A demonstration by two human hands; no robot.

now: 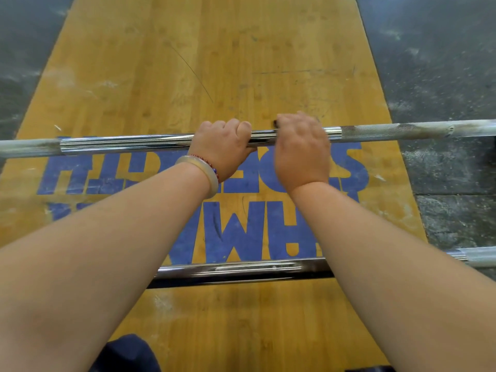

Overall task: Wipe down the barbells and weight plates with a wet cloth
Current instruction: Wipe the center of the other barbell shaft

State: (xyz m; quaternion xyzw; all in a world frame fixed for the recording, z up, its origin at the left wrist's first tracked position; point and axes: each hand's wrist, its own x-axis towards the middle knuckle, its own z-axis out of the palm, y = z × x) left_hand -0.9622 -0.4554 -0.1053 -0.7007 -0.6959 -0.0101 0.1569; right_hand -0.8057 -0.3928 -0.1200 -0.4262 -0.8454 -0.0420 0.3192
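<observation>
A long steel barbell (128,143) lies across the wooden platform, shiny in the middle and chalky with knurling towards both ends. My left hand (222,145), with bangles on its wrist, grips the shaft near its middle, fingers curled over the top. Just to its right, my right hand (302,149) is curled over the same shaft; it is blurred, and a small dark bit shows by its fingertips. A second barbell (241,272) lies closer to me, partly hidden under both forearms. No cloth or weight plates are in view.
The yellow wooden platform (214,63) carries large blue lettering (80,173). Dark rubber flooring (442,63), streaked with chalk, borders it on both sides. A dark blue piece of my clothing (126,353) shows at the bottom edge.
</observation>
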